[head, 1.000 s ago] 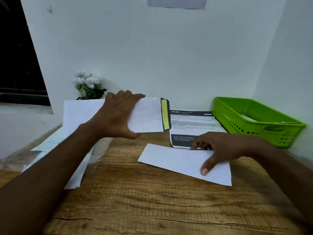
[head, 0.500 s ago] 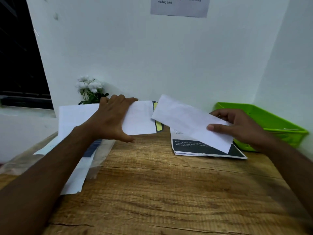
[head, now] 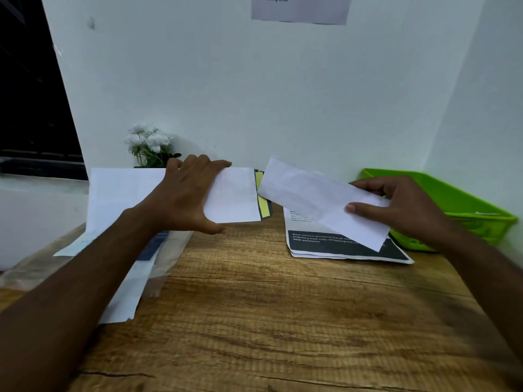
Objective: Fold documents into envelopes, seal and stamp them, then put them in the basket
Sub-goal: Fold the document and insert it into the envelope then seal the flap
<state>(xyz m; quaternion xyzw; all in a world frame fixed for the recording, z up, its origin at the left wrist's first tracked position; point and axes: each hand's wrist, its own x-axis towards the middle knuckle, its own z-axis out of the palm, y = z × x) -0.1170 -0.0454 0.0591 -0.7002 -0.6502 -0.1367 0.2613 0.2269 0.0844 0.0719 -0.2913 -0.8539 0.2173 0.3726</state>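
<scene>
**Head view: folded document poised at the mouth of the envelope**

The left hand (head: 184, 199) is holding the envelope (head: 235, 196) up off the table (head: 254, 321), left of frame centre. Its fingers are curling over the top edge and its thumb is bracing the bottom edge, spanning the short side. The envelope's long axis is running level across the frame. Its flap end, marked by a yellow strip (head: 262, 205), is pointing toward frame right.

The right hand (head: 404, 210) is pinching the folded document (head: 311, 196) at its lower-right end, thumb on the front face and fingers behind. The document's long axis is slanting from upper left to lower right. Its free upper-left end is sitting just beside the yellow strip and may be overlapping it. Whether the two are touching cannot be told.

Judgement: insertion is the step in hand. The document is tilting against the envelope's level axis, so it is likely needing to be levelled before sliding toward frame left. Whether the mouth is gaping cannot be told.

The green basket (head: 441, 182) is sitting at the right edge, behind the right hand. Printed sheets (head: 339, 247) are lying on the table under the document.
</scene>
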